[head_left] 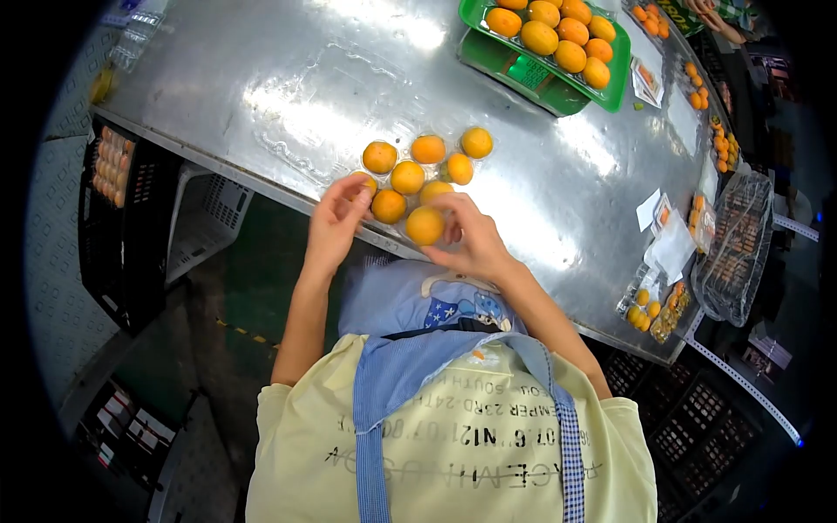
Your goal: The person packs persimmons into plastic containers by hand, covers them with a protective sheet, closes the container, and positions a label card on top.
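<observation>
On the metal table just in front of me, several oranges (407, 178) sit close together in what looks like a clear plastic tray (443, 166). My left hand (336, 218) is at the tray's left side, its fingers and thumb curled around an orange (370, 183) that they partly hide. At the near right corner my right hand (475, 237) grips another orange (425, 225) between fingers and thumb. That orange appears nearest to me and overlaps the view of the ones behind it.
A green crate (621, 65) heaped with oranges stands at the table's far side. Packed fruit (643, 312) and white papers (671, 244) lie along the right edge. Black crates (113, 235) stand at the left below the table (288, 52). Another person's hand (719, 22) shows at top right.
</observation>
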Available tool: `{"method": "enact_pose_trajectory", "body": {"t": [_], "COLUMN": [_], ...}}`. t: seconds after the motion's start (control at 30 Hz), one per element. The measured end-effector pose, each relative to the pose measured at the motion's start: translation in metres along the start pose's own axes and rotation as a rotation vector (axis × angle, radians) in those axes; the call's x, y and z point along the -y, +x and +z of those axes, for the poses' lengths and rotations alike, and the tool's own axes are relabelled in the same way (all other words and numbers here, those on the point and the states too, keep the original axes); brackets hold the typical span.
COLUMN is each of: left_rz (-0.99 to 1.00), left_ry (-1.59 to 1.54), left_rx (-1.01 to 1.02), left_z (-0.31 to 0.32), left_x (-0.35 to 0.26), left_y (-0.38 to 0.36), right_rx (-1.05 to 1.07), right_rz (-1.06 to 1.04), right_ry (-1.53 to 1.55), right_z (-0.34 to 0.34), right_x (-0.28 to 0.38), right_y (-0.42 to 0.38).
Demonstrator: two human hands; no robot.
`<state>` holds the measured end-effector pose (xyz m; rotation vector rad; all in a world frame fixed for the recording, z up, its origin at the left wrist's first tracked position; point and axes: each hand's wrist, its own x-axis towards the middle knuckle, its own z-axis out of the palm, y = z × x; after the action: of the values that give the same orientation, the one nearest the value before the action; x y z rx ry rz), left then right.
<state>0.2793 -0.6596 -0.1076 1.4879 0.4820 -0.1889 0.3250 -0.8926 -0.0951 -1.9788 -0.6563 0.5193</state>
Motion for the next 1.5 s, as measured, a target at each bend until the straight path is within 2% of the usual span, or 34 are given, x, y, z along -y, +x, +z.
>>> {"method": "enact_pose_trajectory", "body": {"t": [0.07, 0.13, 0.23, 0.27, 0.33, 0.47, 0.6, 0.67, 0.77, 0.87, 0.97, 1.0, 1.07, 1.23, 1.33, 1.5], "left_rz": [-0.187, -0.255, -0.220, -0.115, 0.094, 0.222, 0.351, 0.476, 0.555, 0.502, 0.376, 0.315, 0.316, 0.251, 0.090, 0.162], "left_ry": [-0.344, -0.448, -0.574, -0.536, -0.460, -0.365, -0.173, -0.031, 0.123, 0.081, -0.045, -0.078, -0.025, -0.005, -0.061, 0.050], "left_rx": [0.288, 0.472, 0.628, 0.600, 0.542, 0.463, 0.423, 0.413, 0.449, 0.424, 0.368, 0.354, 0.356, 0.437, 0.474, 0.446], "left_z": [0.012, 0.031, 0.045, 0.049, 0.056, 0.063, 0.066, 0.069, 0.071, 0.075, 0.071, 0.069, 0.071, 0.097, 0.115, 0.125], "left_x": [-0.014, -0.030, -0.040, -0.042, -0.046, -0.059, -0.056, -0.051, -0.048, -0.062, -0.060, -0.056, -0.054, -0.062, -0.061, -0.073], "left_y": [-0.006, -0.008, -0.004, -0.002, 0.003, 0.004, 0.008, 0.012, 0.017, 0.021, 0.032, 0.037, 0.042, 0.044, 0.052, 0.077], "right_rx": [-0.111, -0.210, -0.224, -0.225, -0.321, -0.362, -0.192, -0.156, -0.111, -0.327, -0.424, -0.431, -0.446, -0.447, -0.451, -0.513], "right_rz": [-0.030, -0.135, -0.181, -0.181, -0.110, 0.124, 0.270, 0.308, 0.354, 0.272, 0.169, 0.181, 0.209, 0.139, 0.140, 0.243], "right_ry": [0.154, 0.227, 0.158, 0.141, 0.448, 0.896, 1.008, 1.067, 1.164, 0.929, 0.515, 0.528, 0.558, 0.454, 0.437, 0.437], "right_z": [-0.009, -0.018, -0.031, -0.036, -0.039, -0.040, -0.036, -0.035, -0.034, -0.033, -0.048, -0.052, -0.059, -0.059, -0.067, -0.076], "right_x": [0.008, 0.016, 0.025, 0.028, 0.028, 0.015, 0.006, 0.010, 0.004, 0.006, 0.003, 0.002, -0.001, -0.013, -0.012, -0.044], "right_y": [-0.004, -0.003, -0.004, -0.003, -0.005, -0.007, -0.007, -0.006, -0.004, 0.002, 0.004, 0.004, 0.002, -0.002, -0.003, -0.021]}}
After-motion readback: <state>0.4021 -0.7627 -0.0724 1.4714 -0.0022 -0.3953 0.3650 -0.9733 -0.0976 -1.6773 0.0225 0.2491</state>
